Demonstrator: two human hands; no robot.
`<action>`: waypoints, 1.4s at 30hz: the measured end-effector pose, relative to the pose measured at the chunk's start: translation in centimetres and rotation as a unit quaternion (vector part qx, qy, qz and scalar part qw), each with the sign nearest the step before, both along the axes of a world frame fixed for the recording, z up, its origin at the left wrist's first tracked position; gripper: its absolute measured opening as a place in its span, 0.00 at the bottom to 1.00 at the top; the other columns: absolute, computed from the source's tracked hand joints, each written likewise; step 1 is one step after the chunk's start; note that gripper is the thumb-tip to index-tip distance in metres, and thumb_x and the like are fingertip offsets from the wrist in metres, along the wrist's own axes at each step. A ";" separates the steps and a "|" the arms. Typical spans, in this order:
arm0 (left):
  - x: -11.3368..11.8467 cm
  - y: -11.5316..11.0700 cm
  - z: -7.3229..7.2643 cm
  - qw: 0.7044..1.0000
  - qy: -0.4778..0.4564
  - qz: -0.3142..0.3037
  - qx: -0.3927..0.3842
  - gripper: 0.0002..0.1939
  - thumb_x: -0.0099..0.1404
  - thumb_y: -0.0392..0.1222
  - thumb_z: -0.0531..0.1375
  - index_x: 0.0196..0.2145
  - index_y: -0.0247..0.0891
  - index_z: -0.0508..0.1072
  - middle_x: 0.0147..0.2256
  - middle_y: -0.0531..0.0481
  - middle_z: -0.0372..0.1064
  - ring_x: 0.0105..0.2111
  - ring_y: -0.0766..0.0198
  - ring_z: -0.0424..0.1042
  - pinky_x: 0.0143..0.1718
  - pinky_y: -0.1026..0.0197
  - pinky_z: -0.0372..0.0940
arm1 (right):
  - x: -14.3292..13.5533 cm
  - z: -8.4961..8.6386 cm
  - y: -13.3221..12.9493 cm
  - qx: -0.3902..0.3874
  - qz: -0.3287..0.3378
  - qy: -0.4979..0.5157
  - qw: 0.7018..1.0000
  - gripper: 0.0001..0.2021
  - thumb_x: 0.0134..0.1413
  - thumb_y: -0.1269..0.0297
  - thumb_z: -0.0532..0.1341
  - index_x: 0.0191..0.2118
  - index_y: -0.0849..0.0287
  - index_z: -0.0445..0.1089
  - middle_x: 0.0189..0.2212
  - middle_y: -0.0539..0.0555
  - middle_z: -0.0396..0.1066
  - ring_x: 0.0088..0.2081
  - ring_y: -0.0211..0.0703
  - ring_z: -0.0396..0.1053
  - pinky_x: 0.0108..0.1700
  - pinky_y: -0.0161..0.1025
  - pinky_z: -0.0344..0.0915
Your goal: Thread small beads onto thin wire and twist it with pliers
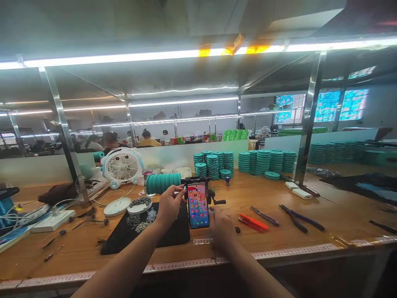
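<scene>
A phone (198, 209) with its screen lit and showing app icons stands upright at the middle of the bench, against a black device with a crank handle (219, 202). My left hand (169, 207) is raised at the phone's upper left, its thumb and fingers pinched together; what lies between them is too small to make out. At the phone's lower right edge is my right hand (222, 227), fingers curled in and partly hidden. Whether either hand touches the phone I cannot tell. Behind my left hand lies a row of teal spools (163, 182) on the device.
A black mat (176, 231) bears small metal parts (143, 226) and a white dish (139, 211). Stacked teal spools (212, 165) and a fan (122, 165) stand behind. Pliers (299, 219), orange-handled tools (252, 221) and tweezers (265, 216) lie right. A measuring tape (279, 251) edges the bench.
</scene>
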State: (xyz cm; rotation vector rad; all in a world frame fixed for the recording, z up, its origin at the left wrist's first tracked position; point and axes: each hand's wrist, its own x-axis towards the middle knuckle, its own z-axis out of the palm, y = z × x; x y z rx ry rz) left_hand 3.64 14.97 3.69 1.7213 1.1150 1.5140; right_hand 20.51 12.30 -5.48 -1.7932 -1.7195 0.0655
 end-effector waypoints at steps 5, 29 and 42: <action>0.7 0.9 0.5 1.000 0.021 0.004 0.014 0.09 0.57 0.48 0.60 0.26 0.40 0.69 0.20 0.53 0.72 0.19 0.62 0.72 0.19 0.64 0.61 | 0.1 0.2 -0.2 0.031 0.014 0.016 0.999 0.17 0.64 0.68 0.45 0.52 0.62 0.64 0.42 0.61 0.73 0.44 0.48 0.71 0.42 0.37 0.61; 0.9 1.0 1.6 0.997 0.002 -0.064 -0.035 0.12 0.52 0.49 0.63 0.24 0.39 0.66 0.18 0.54 0.70 0.18 0.63 0.71 0.16 0.65 0.60 | -0.1 -0.1 -0.4 0.081 0.041 0.032 0.995 0.19 0.62 0.68 0.46 0.55 0.65 0.61 0.42 0.61 0.75 0.41 0.48 0.73 0.41 0.37 0.64; 0.5 1.5 0.4 0.995 -0.013 -0.101 0.012 0.11 0.56 0.47 0.61 0.25 0.40 0.65 0.19 0.57 0.68 0.21 0.66 0.69 0.23 0.64 0.63 | 0.1 -1.8 1.0 0.127 0.011 -0.066 0.990 0.16 0.61 0.72 0.47 0.49 0.66 0.66 0.30 0.61 0.76 0.31 0.47 0.74 0.32 0.35 0.64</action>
